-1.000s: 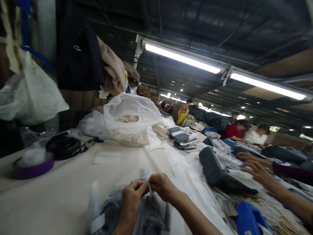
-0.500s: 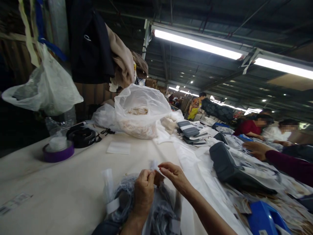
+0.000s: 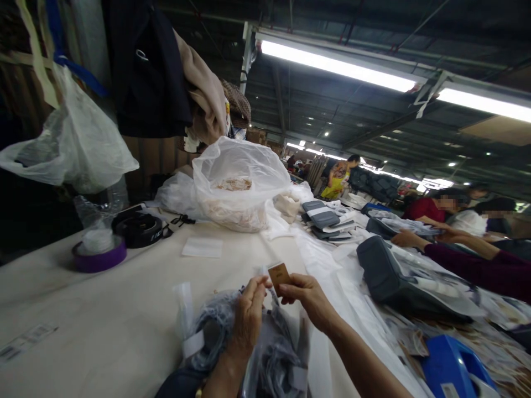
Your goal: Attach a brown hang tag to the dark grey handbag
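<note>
A small brown card tag [image 3: 277, 274] is pinched between the thumb and fingers of my right hand [image 3: 310, 298]. Close beside it on the left, my left hand [image 3: 249, 309] has its fingertips pressed together; what they grip, if anything, is too small to make out. A whitish strip [image 3: 262, 270] shows just behind the fingertips. Below my hands lie a bundle of thin grey-blue cords [image 3: 213, 318] with a white band around it, and a second grey bundle [image 3: 276, 359], partly covered by my left forearm and what looks like clear plastic.
A large translucent bag [image 3: 240, 204] stands ahead on the pale table. To its left are a purple tape roll [image 3: 99, 257] and a black coiled strap [image 3: 139, 229]. Grey pouches [image 3: 377, 271] and a blue container [image 3: 452, 365] lie rightward, where a co-worker's maroon sleeve [image 3: 468, 268] reaches in.
My right hand has turned and lifted the brown tag, which now faces me above the fingers. My left hand stays close by. The co-worker's arms have shifted farther back.
</note>
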{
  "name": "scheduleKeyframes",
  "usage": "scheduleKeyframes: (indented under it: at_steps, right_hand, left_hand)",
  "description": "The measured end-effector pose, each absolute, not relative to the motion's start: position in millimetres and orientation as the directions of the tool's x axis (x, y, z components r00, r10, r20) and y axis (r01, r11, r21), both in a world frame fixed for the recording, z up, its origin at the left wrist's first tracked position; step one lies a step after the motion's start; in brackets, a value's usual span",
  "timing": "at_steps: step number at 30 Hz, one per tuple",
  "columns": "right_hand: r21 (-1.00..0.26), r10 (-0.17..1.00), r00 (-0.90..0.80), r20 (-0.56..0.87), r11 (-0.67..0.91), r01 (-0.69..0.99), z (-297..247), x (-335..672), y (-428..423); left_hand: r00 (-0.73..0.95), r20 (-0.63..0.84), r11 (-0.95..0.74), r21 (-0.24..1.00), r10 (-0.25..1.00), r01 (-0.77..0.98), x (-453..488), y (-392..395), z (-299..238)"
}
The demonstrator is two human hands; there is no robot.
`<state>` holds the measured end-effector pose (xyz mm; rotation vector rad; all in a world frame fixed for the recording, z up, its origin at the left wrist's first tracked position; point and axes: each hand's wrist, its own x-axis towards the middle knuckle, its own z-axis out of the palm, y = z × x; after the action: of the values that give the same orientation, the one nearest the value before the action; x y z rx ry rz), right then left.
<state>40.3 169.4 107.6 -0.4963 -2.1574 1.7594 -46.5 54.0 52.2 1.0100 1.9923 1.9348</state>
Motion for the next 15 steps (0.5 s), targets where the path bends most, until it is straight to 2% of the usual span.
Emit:
scheduleKeyframes:
  at_steps: [3, 7, 9, 13, 15]
  right_hand:
    - [-0.989, 0.424, -0.905, -0.03, 0.116, 0.088, 113.4, 48.8, 163.3]
    - [-0.989, 0.37, -0.923, -0.108, 0.056, 0.138, 115.0, 53.6, 160.4]
    - [-0.992, 0.451, -0.888, -0.086, 0.044, 0.118, 111.1, 52.4, 167.3]
    - [-0.997, 0.72, -0.693, -0.035, 0.02, 0.071, 92.5, 46.5, 190.2]
    - [-0.995, 0.786, -0.616, -0.053, 0.007, 0.095, 80.7, 43.8, 199.1]
  left_hand:
    - [-0.631, 0.36, 0.013, 0.862, 0.687, 0.507, -46.3, 59.8, 43.0]
    - [-0.607, 0.349, 0.097, 0.81, 0.714, 0.579, -43.5, 61.4, 35.4]
    - [-0.571, 0.36, 0.112, 0.768, 0.738, 0.63, -42.2, 60.2, 36.2]
    - [-0.518, 0.385, 0.131, 0.694, 0.764, 0.708, -40.0, 58.4, 40.1]
    - [-0.52, 0.384, 0.155, 0.673, 0.763, 0.724, -39.1, 58.4, 40.1]
